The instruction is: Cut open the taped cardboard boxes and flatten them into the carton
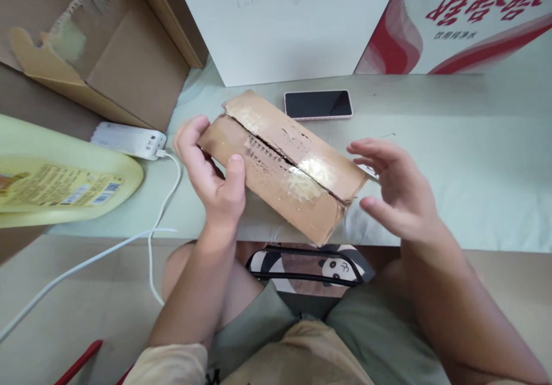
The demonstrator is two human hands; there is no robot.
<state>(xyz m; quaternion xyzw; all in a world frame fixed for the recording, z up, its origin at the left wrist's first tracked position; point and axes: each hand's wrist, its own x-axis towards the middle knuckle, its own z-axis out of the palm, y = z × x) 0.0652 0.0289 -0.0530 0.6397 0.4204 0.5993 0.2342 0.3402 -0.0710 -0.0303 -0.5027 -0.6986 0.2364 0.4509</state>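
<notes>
A worn brown cardboard box [284, 161] is held tilted over the front edge of the table. Its upper face has a long seam, torn patches and shiny bits of tape. My left hand [215, 178] grips the box's left end, with the thumb on the near edge and the fingers around the far side. To the right, my right hand [392, 189] is apart from the box's right end, fingers and thumb spread, holding nothing. What lies inside the box is hidden.
Behind the box, a phone [319, 104] lies on the pale tablecloth [452, 161]. A white carton [293, 29] and a red-and-white carton [466, 34] stand behind. Leftward are an open cardboard box [133, 57], a white power bank [129, 139] with cable [176, 172], and a yellow bottle [64, 172].
</notes>
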